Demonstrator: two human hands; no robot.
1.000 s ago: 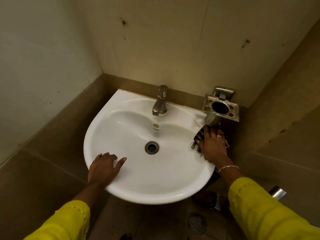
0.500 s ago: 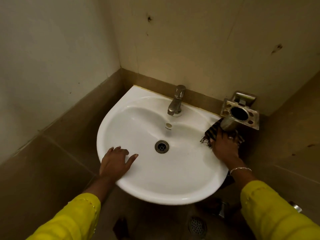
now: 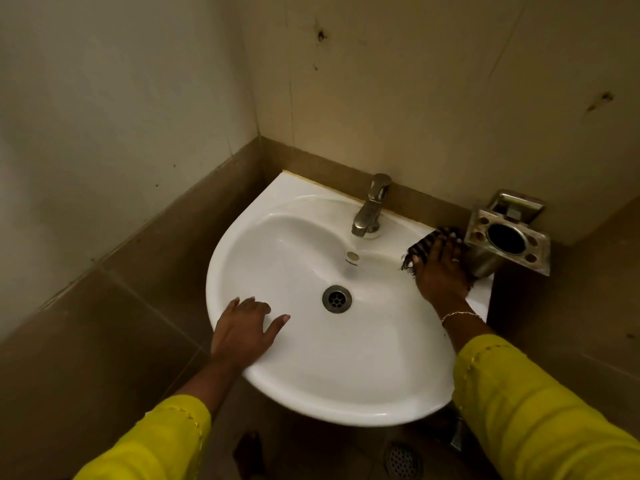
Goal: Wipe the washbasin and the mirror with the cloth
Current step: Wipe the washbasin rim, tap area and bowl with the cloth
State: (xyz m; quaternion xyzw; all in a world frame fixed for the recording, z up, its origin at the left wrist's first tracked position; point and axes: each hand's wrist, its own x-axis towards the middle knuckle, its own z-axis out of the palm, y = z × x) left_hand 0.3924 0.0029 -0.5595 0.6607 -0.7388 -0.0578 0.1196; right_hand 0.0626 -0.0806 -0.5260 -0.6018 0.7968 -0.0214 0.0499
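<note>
Striped dark cloth sits under my right hand, fingers spread flat, pressing it onto the basin rim at the back right corner. Holder is just right of that hand, nearly touching the fingertips; tap is off to its left. Left hand lies open and flat on the near left rim, holding nothing, bracing. Drain lies between the hands. Judging progress: I'm on the rim, bowl looks clean but I can't tell what's been wiped. Mirror isn't in view, so that part looks not yet done.
</note>
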